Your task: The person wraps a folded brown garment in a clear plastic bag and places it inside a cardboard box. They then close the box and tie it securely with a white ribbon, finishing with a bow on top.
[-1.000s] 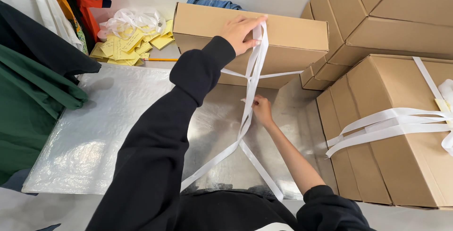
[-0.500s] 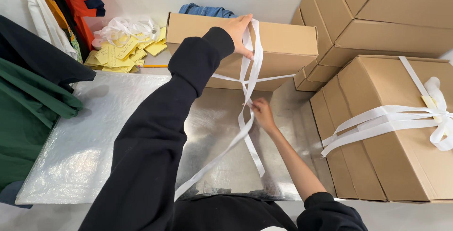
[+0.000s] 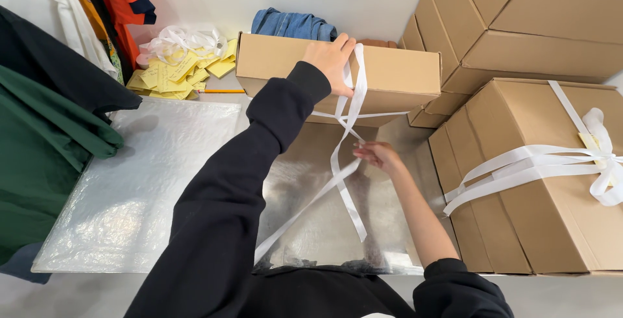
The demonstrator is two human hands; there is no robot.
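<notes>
The left hand (image 3: pixel 332 63) is lying flat on top of a brown box (image 3: pixel 389 74) at the far side of the table (image 3: pixel 19 292), with its fingers stretched out. It is pressing down on a white ribbon (image 3: pixel 347 130) that is running over the top of the box and down its near side. The hand is not gripping the ribbon, only holding it down.

The right hand (image 3: pixel 379 156) is sitting nearer, just in front of the box. Its fingers are pinching the ribbon where the strands are crossing. From there two loose ends are hanging down toward the person, one going left and one going straight down.

The box is standing at the far edge of a shiny silver sheet (image 3: pixel 149 188) that is covering the table.

On the right a bigger box (image 3: pixel 538 227) is sitting, tied with a white ribbon and a bow (image 3: pixel 600 156). More boxes (image 3: pixel 519 26) are piled up behind it.

Far on the left some yellow papers (image 3: pixel 172 71) are lying in a heap. Blue jeans (image 3: pixel 292 24) are lying behind the brown box. Dark and green clothes (image 3: pixel 45 123) are hanging on the left
</notes>
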